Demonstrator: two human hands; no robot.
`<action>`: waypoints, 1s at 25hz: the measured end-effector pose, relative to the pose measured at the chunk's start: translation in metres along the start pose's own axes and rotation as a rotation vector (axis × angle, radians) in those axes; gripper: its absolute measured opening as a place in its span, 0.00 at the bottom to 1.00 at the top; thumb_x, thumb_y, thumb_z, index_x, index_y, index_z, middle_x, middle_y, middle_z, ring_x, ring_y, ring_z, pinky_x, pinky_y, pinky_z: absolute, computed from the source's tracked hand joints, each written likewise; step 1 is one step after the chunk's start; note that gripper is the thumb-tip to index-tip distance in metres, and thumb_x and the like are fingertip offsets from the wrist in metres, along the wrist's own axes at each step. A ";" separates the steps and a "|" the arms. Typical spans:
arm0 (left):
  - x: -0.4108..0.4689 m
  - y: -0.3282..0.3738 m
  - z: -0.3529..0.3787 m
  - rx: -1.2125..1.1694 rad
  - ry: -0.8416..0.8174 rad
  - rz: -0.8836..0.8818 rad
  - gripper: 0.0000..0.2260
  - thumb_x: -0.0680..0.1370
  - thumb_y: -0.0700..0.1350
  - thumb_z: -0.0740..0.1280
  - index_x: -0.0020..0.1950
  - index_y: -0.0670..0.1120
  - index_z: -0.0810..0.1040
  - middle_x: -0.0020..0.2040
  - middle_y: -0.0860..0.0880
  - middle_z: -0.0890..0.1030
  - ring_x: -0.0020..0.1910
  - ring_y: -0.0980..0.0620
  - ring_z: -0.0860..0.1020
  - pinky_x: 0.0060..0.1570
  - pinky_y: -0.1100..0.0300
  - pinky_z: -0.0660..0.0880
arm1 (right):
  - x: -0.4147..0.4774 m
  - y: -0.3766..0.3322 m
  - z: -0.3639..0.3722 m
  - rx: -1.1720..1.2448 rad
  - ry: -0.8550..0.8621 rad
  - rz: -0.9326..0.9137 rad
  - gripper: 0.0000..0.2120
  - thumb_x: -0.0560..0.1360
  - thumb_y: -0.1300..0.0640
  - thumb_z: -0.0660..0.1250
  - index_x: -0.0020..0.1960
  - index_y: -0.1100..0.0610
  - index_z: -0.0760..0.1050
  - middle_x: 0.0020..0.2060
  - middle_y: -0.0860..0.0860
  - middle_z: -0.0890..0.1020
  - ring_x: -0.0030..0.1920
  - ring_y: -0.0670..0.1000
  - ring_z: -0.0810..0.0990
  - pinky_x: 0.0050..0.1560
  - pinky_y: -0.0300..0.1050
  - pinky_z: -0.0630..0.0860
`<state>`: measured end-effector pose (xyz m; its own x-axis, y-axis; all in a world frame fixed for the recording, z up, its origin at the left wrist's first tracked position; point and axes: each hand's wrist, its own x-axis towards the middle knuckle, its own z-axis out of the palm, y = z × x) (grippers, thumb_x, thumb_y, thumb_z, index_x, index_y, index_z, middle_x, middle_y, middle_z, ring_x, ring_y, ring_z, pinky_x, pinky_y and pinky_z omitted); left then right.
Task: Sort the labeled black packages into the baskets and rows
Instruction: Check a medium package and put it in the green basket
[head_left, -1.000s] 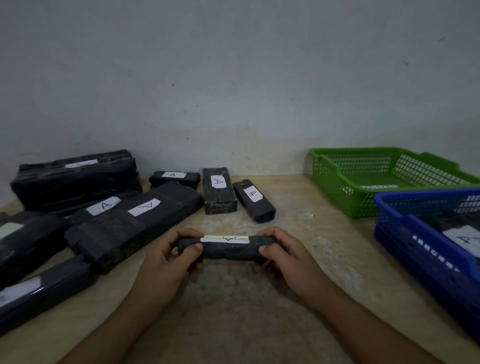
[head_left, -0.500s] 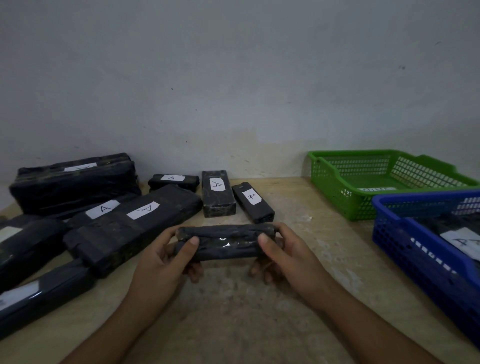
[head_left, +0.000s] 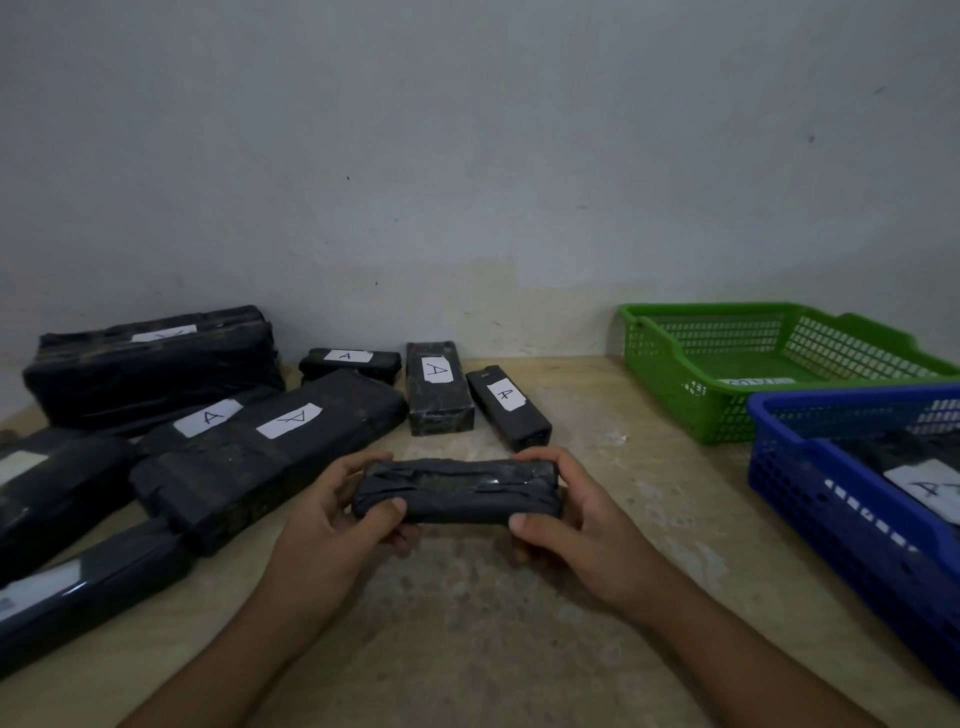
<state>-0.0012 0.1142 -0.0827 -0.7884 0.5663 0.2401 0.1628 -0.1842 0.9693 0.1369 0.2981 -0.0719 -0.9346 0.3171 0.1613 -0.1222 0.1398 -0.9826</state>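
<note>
Rotated since before, the black package (head_left: 457, 491) hides its label. Left hand (head_left: 332, 525) and right hand (head_left: 582, 525) curl fingers (head_left: 389, 512) around its ends above the counter (head_left: 493, 623). It seems light, stiff, somewhat slippery; ends give good hold.

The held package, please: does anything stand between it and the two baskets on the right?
Nothing visible does. The left hand and right hand grip the package by its ends, and only bare tabletop lies between it and the green basket and the blue basket.
</note>
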 end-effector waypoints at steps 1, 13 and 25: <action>0.000 0.001 0.001 -0.017 0.006 -0.003 0.15 0.75 0.28 0.64 0.58 0.41 0.75 0.47 0.38 0.80 0.30 0.47 0.80 0.34 0.58 0.81 | 0.001 0.001 -0.001 -0.003 0.004 0.004 0.17 0.76 0.69 0.66 0.61 0.55 0.70 0.47 0.53 0.81 0.35 0.49 0.79 0.35 0.37 0.76; 0.003 -0.004 -0.003 0.124 0.089 0.025 0.15 0.74 0.34 0.69 0.57 0.49 0.78 0.51 0.43 0.81 0.38 0.52 0.80 0.35 0.65 0.78 | 0.002 0.007 -0.002 0.006 -0.042 0.058 0.15 0.74 0.63 0.70 0.58 0.52 0.72 0.53 0.57 0.81 0.36 0.53 0.81 0.36 0.38 0.77; -0.001 -0.007 0.008 0.298 0.229 0.076 0.06 0.74 0.42 0.70 0.49 0.47 0.75 0.45 0.48 0.82 0.44 0.52 0.83 0.45 0.55 0.81 | -0.003 0.005 0.021 0.014 -0.012 0.038 0.25 0.73 0.61 0.74 0.62 0.46 0.67 0.55 0.51 0.84 0.50 0.47 0.84 0.48 0.42 0.80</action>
<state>0.0035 0.1211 -0.0895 -0.8743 0.3593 0.3264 0.3646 0.0420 0.9302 0.1321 0.2779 -0.0789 -0.9426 0.3106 0.1229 -0.0910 0.1151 -0.9892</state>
